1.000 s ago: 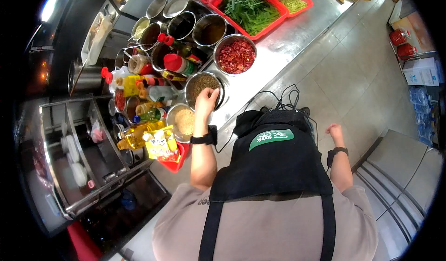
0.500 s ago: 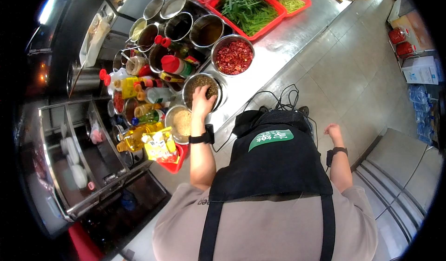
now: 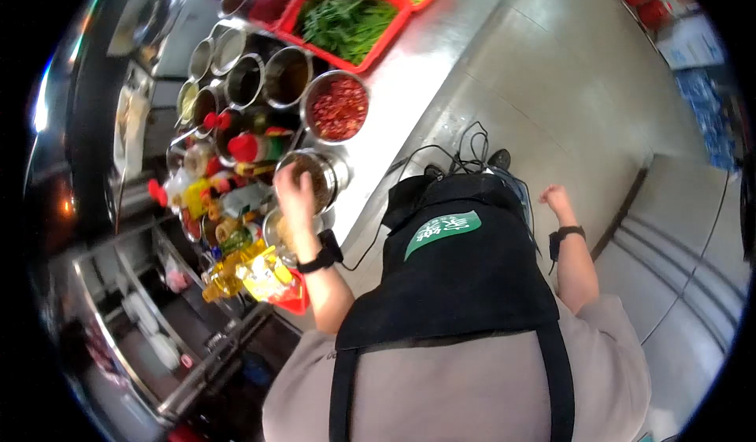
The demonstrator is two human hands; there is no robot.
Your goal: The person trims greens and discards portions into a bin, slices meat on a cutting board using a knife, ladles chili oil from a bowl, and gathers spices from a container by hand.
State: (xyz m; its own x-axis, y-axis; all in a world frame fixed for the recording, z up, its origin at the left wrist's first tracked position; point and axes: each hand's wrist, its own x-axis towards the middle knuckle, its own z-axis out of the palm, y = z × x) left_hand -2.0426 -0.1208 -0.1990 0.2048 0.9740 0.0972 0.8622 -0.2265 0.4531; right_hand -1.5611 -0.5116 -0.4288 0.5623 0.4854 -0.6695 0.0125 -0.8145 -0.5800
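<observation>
My left hand (image 3: pixel 294 194) is over the left side of a steel bowl (image 3: pixel 342 176) that holds dark, grainy spice (image 3: pixel 322 184). Its fingers look bent together, though motion blurs them and whatever they hold is hidden. Beneath my wrist, a second bowl with pale tan granules (image 3: pixel 282 236) is partly covered. Chopped red chillies (image 3: pixel 340 111) fill another steel bowl just beyond the spice. Away from the counter, my right hand (image 3: pixel 557 199) hangs over the floor at my side, fingers loosely curled, with nothing visible in it.
Steel pots (image 3: pixel 287 76), sauce bottles (image 3: pixel 256 147) and a yellow packet (image 3: pixel 268 273) crowd the counter's left side. A red basket of green leaves (image 3: pixel 346 21) stands at the back. Black cables (image 3: pixel 472 139) lie on the tiled floor before my apron.
My left hand has shifted from the middle of the spice toward the bowl's left edge. The camera view has turned, moving the counter items leftward. My right hand still hangs at my side.
</observation>
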